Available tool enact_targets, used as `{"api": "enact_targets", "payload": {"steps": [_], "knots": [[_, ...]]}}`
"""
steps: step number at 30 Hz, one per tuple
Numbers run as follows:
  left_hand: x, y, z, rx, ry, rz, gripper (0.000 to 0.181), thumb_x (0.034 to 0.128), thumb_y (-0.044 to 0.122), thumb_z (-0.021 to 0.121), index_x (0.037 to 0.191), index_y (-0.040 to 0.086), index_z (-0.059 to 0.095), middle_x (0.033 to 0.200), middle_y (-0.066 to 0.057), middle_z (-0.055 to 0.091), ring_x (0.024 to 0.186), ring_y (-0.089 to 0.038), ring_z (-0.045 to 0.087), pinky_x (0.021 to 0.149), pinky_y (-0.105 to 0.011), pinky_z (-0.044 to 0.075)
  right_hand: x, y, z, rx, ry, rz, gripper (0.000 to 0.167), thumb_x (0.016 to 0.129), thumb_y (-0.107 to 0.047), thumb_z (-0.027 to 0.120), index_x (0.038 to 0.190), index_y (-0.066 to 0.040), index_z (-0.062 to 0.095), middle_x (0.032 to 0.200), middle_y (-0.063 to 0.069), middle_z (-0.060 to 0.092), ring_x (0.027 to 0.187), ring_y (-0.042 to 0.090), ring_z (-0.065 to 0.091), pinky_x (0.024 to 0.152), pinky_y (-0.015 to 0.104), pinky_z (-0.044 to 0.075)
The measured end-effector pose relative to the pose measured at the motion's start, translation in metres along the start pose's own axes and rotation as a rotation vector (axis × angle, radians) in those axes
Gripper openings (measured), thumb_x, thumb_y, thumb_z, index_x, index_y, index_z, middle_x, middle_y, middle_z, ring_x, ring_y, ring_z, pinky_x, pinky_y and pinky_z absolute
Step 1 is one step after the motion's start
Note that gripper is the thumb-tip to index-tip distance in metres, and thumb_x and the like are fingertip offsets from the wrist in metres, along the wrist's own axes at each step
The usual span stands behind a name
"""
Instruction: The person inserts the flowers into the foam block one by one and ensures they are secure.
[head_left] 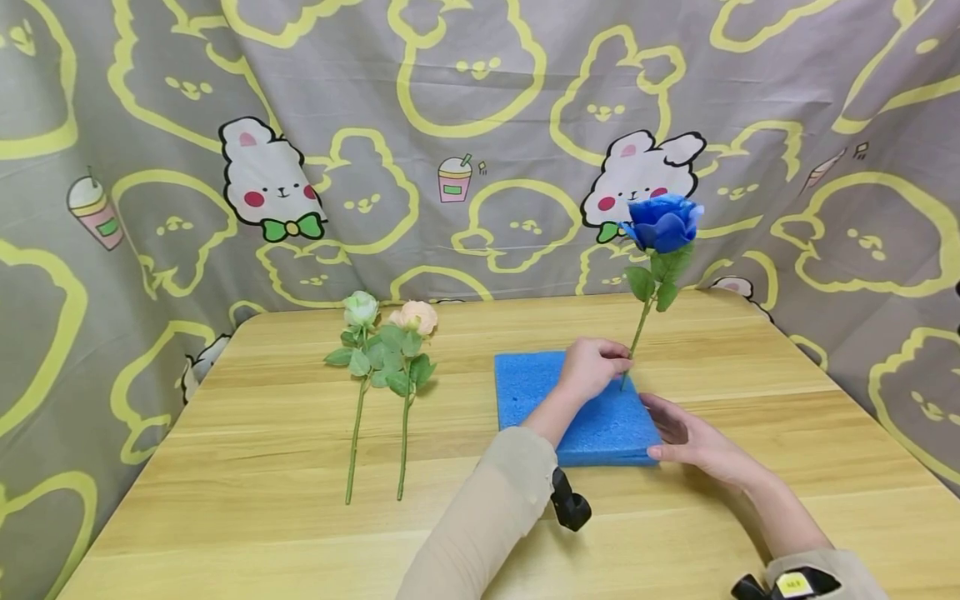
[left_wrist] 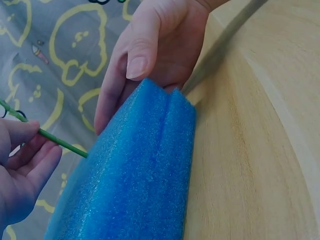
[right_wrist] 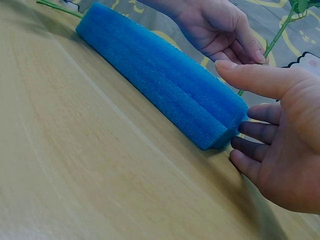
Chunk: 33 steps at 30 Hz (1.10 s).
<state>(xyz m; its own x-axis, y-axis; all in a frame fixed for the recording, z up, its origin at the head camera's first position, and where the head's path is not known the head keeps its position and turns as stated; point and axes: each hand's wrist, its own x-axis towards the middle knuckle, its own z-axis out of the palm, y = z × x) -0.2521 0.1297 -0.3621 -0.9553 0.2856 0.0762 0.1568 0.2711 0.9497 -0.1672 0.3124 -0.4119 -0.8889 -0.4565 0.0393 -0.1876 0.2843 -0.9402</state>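
The stem of an artificial blue rose is pinched between the thumb and fingers of the left hand, and the flower is held nearly upright. Its lower end is set against the top of a blue foam block, near the right edge; whether it is sunk into the foam cannot be told. The block's near right corner is touched by the loosely spread right hand. Leftward on the worktop, a pale green flower and a peach flower are laid side by side.
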Motion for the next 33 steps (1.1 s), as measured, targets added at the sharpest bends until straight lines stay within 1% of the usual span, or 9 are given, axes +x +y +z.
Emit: {"api": "enact_targets", "payload": {"steps": [2,7,11,17,20,25,29,33], "knots": [[-0.0003,-0.0002,0.0008,0.013,-0.011,-0.004,0.013,0.0811,0.010,0.072,0.093,0.006,0.074,0.087,-0.001,0.071,0.066,-0.010,0.066,0.059,-0.016,0.049,-0.0002,-0.0001,0.0003,0.000,0.001,0.003,0.076,0.087,-0.003,0.061,0.141,0.014,0.011,0.145,0.036,0.012,0.115,-0.016,0.033,0.093,0.007,0.030],[-0.0022,0.0019,0.0008,0.013,-0.025,-0.024,0.013,0.0818,0.009,0.071,0.094,0.006,0.074,0.089,-0.002,0.071,0.067,-0.010,0.066,0.062,-0.017,0.050,0.0005,-0.0027,0.0009,-0.010,-0.003,-0.015,0.074,0.087,-0.002,0.061,0.141,0.014,0.013,0.144,0.037,0.014,0.116,-0.014,0.033,0.093,0.007,0.031],[-0.0026,0.0022,0.0005,0.024,-0.029,-0.028,0.012,0.0817,0.009,0.071,0.093,0.005,0.074,0.088,-0.002,0.070,0.066,-0.010,0.066,0.060,-0.016,0.050,0.0007,-0.0034,0.0011,-0.004,-0.005,-0.012,0.074,0.087,-0.002,0.061,0.141,0.014,0.013,0.144,0.037,0.014,0.115,-0.014,0.033,0.093,0.007,0.031],[-0.0021,0.0013,0.0023,0.054,-0.033,-0.016,0.011,0.0813,0.009,0.071,0.091,0.006,0.074,0.088,-0.001,0.070,0.066,-0.007,0.065,0.058,-0.015,0.049,0.0006,-0.0011,0.0003,0.004,-0.007,-0.006,0.074,0.087,-0.002,0.060,0.140,0.015,0.012,0.144,0.037,0.012,0.115,-0.015,0.034,0.092,0.007,0.031],[-0.0033,-0.0002,0.0030,0.058,-0.025,-0.024,0.010,0.0802,0.007,0.072,0.089,0.005,0.075,0.089,-0.001,0.070,0.066,-0.008,0.065,0.057,-0.016,0.050,0.0004,0.0001,-0.0001,0.011,-0.012,-0.008,0.074,0.087,-0.002,0.060,0.140,0.015,0.011,0.144,0.037,0.011,0.115,-0.015,0.035,0.092,0.008,0.031],[-0.0045,-0.0059,0.0053,0.019,-0.018,-0.038,0.008,0.0800,0.004,0.071,0.087,0.002,0.074,0.095,-0.002,0.069,0.067,-0.008,0.065,0.057,-0.015,0.051,0.0004,0.0011,-0.0001,0.009,-0.016,-0.018,0.074,0.087,-0.002,0.059,0.140,0.016,0.010,0.144,0.038,0.012,0.116,-0.014,0.034,0.093,0.008,0.031],[-0.0043,-0.0072,0.0054,-0.004,-0.020,-0.026,0.008,0.0801,0.003,0.071,0.088,0.000,0.073,0.093,-0.003,0.069,0.068,-0.009,0.065,0.057,-0.015,0.051,0.0013,0.0015,-0.0003,0.002,-0.011,-0.026,0.073,0.087,-0.001,0.060,0.140,0.016,0.012,0.143,0.038,0.013,0.116,-0.014,0.034,0.093,0.008,0.031],[-0.0040,-0.0068,0.0052,-0.041,-0.021,-0.045,0.009,0.0794,0.002,0.071,0.088,-0.001,0.073,0.092,-0.004,0.069,0.070,-0.012,0.066,0.058,-0.017,0.052,0.0020,0.0017,-0.0001,0.007,-0.012,-0.029,0.073,0.087,-0.001,0.059,0.140,0.015,0.012,0.143,0.038,0.012,0.116,-0.013,0.034,0.093,0.008,0.032]]}}
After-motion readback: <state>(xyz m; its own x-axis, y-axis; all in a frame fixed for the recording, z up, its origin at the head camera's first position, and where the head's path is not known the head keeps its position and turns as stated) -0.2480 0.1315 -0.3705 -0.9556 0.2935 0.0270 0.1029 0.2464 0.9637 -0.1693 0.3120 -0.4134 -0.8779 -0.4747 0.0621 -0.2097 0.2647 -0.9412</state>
